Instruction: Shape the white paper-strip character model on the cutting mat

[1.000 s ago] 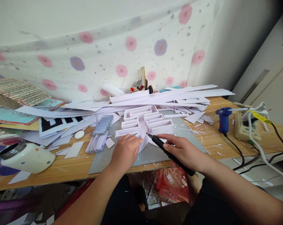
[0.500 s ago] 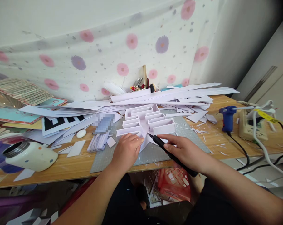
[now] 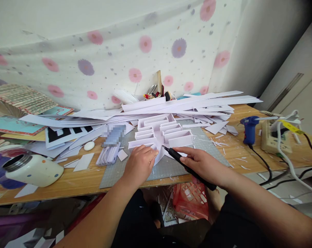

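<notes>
1. Table (image 3: 245, 117): mat (image 3: 208, 155) on it; on the mat, the model (image 3: 159, 136).
2. Left hand (image 3: 140, 162): I have it at the model's near left.
3. Right hand (image 3: 204, 165): near right, knife (image 3: 175, 154) in it.
4. Strips (image 3: 171, 109): behind the model.
5. Jar (image 3: 39, 170): left of my mat.
6. Glue gun (image 3: 249, 130): right of the mat; socket block (image 3: 270, 139) beyond, further right.
7. Basket (image 3: 179, 201): below the table.

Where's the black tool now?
In the head view, the black tool is in the right hand, its tip near the white model and the left hand.
</notes>
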Tool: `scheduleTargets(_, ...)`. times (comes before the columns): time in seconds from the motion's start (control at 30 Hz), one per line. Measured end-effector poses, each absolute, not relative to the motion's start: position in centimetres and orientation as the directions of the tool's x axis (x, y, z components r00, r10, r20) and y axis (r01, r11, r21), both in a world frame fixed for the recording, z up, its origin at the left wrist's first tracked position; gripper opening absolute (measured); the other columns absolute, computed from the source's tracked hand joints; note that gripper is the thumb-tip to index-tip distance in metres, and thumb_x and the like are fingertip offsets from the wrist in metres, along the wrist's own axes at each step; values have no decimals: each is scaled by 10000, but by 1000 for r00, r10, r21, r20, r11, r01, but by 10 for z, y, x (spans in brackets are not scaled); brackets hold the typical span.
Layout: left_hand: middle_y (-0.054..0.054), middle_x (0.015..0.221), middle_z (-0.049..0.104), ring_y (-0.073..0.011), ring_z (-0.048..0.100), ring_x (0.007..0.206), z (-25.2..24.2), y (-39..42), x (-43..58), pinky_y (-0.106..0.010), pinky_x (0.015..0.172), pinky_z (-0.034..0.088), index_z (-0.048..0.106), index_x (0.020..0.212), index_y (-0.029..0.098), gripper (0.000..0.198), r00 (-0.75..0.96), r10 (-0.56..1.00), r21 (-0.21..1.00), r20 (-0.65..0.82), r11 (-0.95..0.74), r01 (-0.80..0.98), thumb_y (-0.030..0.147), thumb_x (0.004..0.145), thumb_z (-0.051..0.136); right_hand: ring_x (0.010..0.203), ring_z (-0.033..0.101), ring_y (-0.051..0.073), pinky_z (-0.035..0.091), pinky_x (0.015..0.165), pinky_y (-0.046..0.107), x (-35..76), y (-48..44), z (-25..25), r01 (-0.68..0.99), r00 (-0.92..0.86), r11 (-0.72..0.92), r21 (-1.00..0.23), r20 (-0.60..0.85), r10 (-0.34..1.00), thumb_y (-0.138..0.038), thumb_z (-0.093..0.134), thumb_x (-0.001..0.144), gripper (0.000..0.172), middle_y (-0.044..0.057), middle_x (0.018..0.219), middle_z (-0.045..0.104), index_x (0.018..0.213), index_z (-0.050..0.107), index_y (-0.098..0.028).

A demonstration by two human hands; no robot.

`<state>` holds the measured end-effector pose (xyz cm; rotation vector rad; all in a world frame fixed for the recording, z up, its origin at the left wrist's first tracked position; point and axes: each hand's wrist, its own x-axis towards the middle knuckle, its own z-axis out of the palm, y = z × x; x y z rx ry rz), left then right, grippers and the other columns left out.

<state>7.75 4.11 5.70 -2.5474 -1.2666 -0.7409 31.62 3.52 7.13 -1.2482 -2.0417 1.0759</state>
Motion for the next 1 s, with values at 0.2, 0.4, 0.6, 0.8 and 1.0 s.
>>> scheduleTargets(0.2, -31, 782, 723, -207, 618, 747, 56, 42, 77, -343, 688, 455, 689, 885, 178, 165, 508, 688, 39, 518, -612, 790, 104, 879, 541, 1072, 629, 249, 461, 965, 383, 316, 36, 70, 478, -430, 226, -849, -1, 903, -281, 467, 898, 406, 52, 1173, 680, 1271, 611, -212)
scheduleTargets(0.4, -26, 779, 717, -207, 609, 741, 55, 44, 77, -348, 684, 452, 688, 899, 176, 162, 504, 696, 54, 512, -611, 790, 112, 880, 541, 1157, 586, 254, 430, 1014, 394, 316, 36, 60, 520, -436, 212, -827, -44, 899, -314, 467, 902, 442, 51, 1268, 632, 1319, 576, -214)
scheduleTargets(0.6, -28, 792, 719, -215, 613, 758, 55, 42, 77, -357, 698, 460, 690, 896, 170, 161, 500, 703, 62, 507, -608, 792, 102, 871, 547, 1149, 598, 249, 446, 1001, 378, 314, 34, 51, 565, -424, 222, -795, -50, 904, -297, 458, 910, 430, 61, 1247, 644, 1309, 582, -201)
scheduleTargets(0.8, -24, 774, 715, -204, 614, 744, 56, 41, 77, -343, 699, 461, 686, 887, 182, 180, 496, 707, 65, 504, -604, 794, 115, 889, 519, 1162, 588, 251, 436, 1008, 396, 314, 35, 48, 579, -449, 241, -779, -57, 892, -265, 462, 923, 408, 67, 1286, 618, 1310, 577, -208)
scheduleTargets(1.0, -26, 778, 716, -204, 619, 750, 56, 42, 77, -347, 705, 470, 685, 892, 189, 188, 494, 708, 67, 505, -603, 795, 120, 892, 510, 1160, 590, 267, 435, 1011, 420, 312, 35, 51, 604, -458, 267, -751, -52, 887, -237, 470, 924, 399, 74, 1273, 626, 1305, 586, -213)
